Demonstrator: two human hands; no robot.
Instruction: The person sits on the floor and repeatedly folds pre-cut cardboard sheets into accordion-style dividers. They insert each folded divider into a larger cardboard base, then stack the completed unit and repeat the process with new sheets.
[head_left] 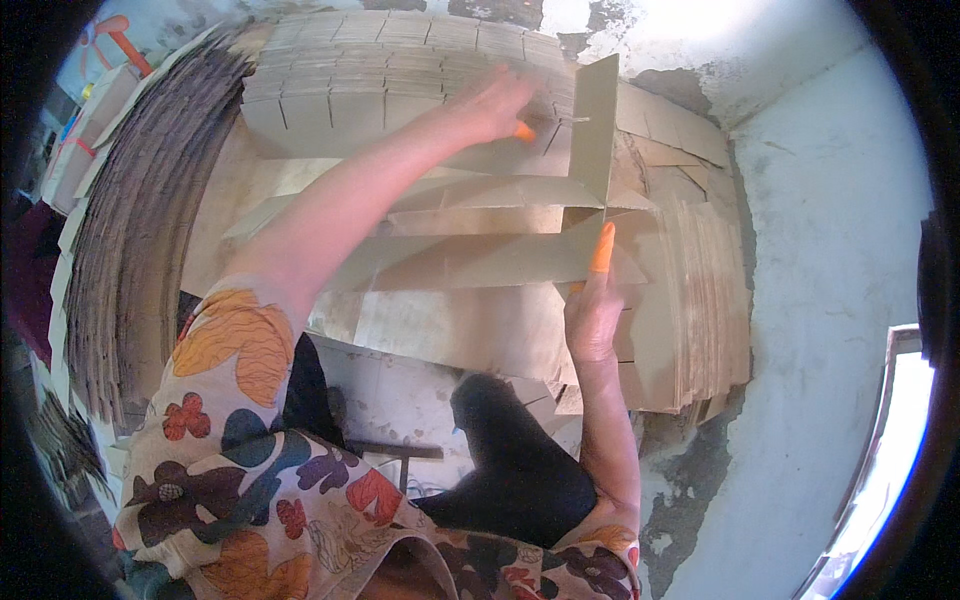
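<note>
Two long cardboard strips (pixel 480 262) run side by side across the middle. Their right ends meet an upright cardboard strip (pixel 594 130), slotted into it crosswise. My right hand (pixel 595 320) grips this joined end, its orange-covered index finger stretched along the cardboard and another orange-covered digit below. My left hand (pixel 505 105) reaches over to the far stack of slotted cardboard strips (pixel 350 105), at its right part. An orange cover shows on one of its digits. The left fingers are blurred, and whether they pinch a strip cannot be made out.
A tall stack of cardboard edges (pixel 140 220) stands on the left. Another cardboard stack (pixel 700 300) lies at the right, against the pale, peeling wall (pixel 830 220). Beneath the strips is a worn light work surface (pixel 470 325). An orange object (pixel 125 45) sits at the far left.
</note>
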